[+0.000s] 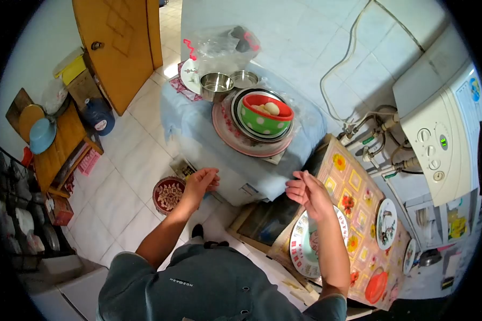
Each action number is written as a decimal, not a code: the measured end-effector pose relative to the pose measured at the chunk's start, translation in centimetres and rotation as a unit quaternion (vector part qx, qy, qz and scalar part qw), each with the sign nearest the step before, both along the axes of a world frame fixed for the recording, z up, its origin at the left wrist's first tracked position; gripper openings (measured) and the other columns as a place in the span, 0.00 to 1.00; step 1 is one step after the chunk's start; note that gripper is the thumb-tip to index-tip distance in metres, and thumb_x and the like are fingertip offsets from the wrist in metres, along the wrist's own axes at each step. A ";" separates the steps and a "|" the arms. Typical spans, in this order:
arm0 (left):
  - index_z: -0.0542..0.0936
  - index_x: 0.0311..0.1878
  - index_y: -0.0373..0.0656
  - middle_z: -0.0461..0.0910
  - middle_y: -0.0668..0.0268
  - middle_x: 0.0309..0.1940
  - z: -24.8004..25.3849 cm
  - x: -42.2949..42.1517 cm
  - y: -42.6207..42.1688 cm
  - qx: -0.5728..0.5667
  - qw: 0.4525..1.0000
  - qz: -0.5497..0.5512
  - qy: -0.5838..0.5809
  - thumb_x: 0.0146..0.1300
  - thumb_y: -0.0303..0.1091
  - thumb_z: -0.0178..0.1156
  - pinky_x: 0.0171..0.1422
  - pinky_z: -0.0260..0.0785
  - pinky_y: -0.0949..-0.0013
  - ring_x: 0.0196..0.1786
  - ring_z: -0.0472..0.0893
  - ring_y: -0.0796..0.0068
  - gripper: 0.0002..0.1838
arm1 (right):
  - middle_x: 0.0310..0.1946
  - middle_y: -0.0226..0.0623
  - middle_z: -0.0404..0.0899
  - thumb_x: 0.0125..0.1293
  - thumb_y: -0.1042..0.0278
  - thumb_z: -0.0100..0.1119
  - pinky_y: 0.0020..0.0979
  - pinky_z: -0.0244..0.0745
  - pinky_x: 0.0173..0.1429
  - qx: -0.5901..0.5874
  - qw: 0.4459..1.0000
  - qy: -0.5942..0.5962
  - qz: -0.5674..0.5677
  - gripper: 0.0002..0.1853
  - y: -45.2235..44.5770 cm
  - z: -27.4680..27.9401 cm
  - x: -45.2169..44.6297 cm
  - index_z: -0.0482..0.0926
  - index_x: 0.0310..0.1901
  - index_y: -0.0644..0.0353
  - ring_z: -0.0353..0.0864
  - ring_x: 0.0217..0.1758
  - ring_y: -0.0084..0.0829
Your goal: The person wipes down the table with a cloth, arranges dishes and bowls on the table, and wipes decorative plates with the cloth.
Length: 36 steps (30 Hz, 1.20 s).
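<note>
My left hand (202, 184) hangs in the air, fingers loosely bent and apart, with nothing visible in it. To the right, my right hand (309, 193) is raised near the table corner, its fingers also apart and holding nothing. Beyond both hands, a green polka-dot bowl (262, 124) with a red inside holds pale round pieces. It sits in nested metal basins on a pink patterned tray (223, 130), on the table with a light blue cloth (190, 140). Under my right forearm lies a large printed plate (301, 251) on the flowered counter cover.
Steel bowls (216, 85) and a plastic bag (219, 48) stand at the table's back. More plates (386, 223) and a red dish (376, 285) are on the right counter. A water heater (436, 136) hangs at right. A round red patterned item (169, 196) sits on the floor at left.
</note>
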<state>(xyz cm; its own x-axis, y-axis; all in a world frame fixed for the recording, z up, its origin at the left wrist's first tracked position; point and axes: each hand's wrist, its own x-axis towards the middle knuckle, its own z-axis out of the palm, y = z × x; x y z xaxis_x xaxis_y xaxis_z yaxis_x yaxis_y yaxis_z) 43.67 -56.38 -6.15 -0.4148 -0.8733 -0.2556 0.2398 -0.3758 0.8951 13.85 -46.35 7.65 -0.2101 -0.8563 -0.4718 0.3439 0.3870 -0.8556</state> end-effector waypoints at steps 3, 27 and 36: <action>0.76 0.56 0.35 0.80 0.65 0.41 -0.7 -0.8 -1.9 0.001 1.000 -0.004 0.001 0.73 0.42 0.54 0.44 0.72 0.74 0.40 0.79 0.78 0.20 | 0.40 0.45 0.80 0.73 0.51 0.52 0.32 0.81 0.46 -0.007 1.000 -0.009 -0.016 0.25 -3.0 -0.9 0.1 0.68 0.57 0.67 0.83 0.39 0.32; 0.80 0.45 0.30 0.84 0.56 0.36 -1.6 -12.3 -26.1 -0.133 0.983 -0.016 -0.124 0.65 0.47 0.61 0.45 0.72 0.66 0.38 0.82 0.67 0.23 | 0.53 0.41 0.75 0.71 0.31 0.35 0.36 0.61 0.65 0.076 0.969 0.003 -0.234 0.39 -21.1 -7.4 -4.9 0.72 0.57 0.66 0.71 0.55 0.34; 0.81 0.45 0.32 0.84 0.63 0.35 1.5 -12.4 -25.2 -0.112 0.992 -0.012 -0.059 0.61 0.41 0.67 0.43 0.72 0.73 0.36 0.80 0.78 0.19 | 0.70 0.39 0.63 0.67 0.27 0.40 0.44 0.51 0.73 0.035 0.979 0.010 -0.199 0.42 -21.9 -6.0 -2.7 0.66 0.69 0.56 0.58 0.73 0.39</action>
